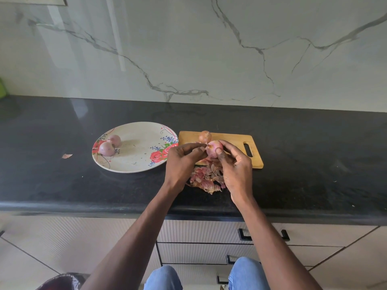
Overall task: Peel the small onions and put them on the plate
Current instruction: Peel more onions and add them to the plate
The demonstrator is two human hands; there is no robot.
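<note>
My right hand [234,164] grips a small pink onion [214,147] above the near edge of the wooden cutting board [234,141]. My left hand [184,159] pinches a bit of skin at the onion's left end. An unpeeled brown onion [204,136] sits on the board just behind. Two peeled onions, one [114,140] behind the other [106,148], lie at the left side of the floral plate [136,162].
A heap of onion skins [206,178] lies on the black counter below my hands. One loose skin flake [67,155] lies left of the plate. Drawers with black handles [263,235] are under the counter. A marble wall rises behind.
</note>
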